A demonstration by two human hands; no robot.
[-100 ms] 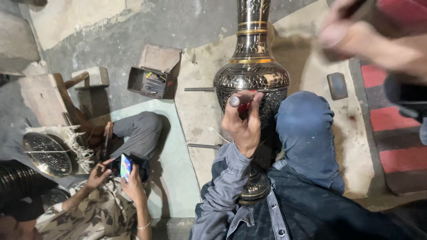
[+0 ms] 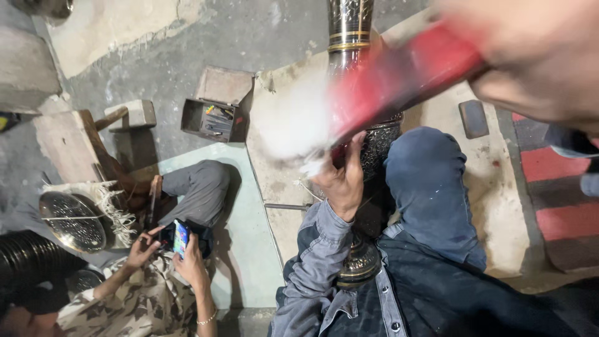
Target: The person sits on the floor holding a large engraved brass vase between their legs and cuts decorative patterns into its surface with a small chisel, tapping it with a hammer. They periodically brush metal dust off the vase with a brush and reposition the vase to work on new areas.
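Note:
A tall dark engraved metal vase [image 2: 350, 25] stands between my knees, its base [image 2: 359, 265] near my lap. My left hand [image 2: 340, 181] rests against the vase body, fingers closed around a thin punch that barely shows. At the upper right my right hand [image 2: 536, 56], large and blurred, grips a red-handled mallet [image 2: 405, 75]. The mallet's pale head [image 2: 290, 125] is a smear just above my left hand. My right knee in blue jeans [image 2: 430, 187] sits beside the vase.
Another person sits at the lower left with a phone [image 2: 181, 237] in both hands. An open metal toolbox [image 2: 212, 118], a wooden block [image 2: 131, 115], a perforated round metal tray [image 2: 72, 221] and a dark slab [image 2: 474, 118] lie around. A red striped mat [image 2: 561, 187] is at the right.
My right hand has swung the red-handled mallet down and left across the vase toward my left hand. The left hand stays on the vase.

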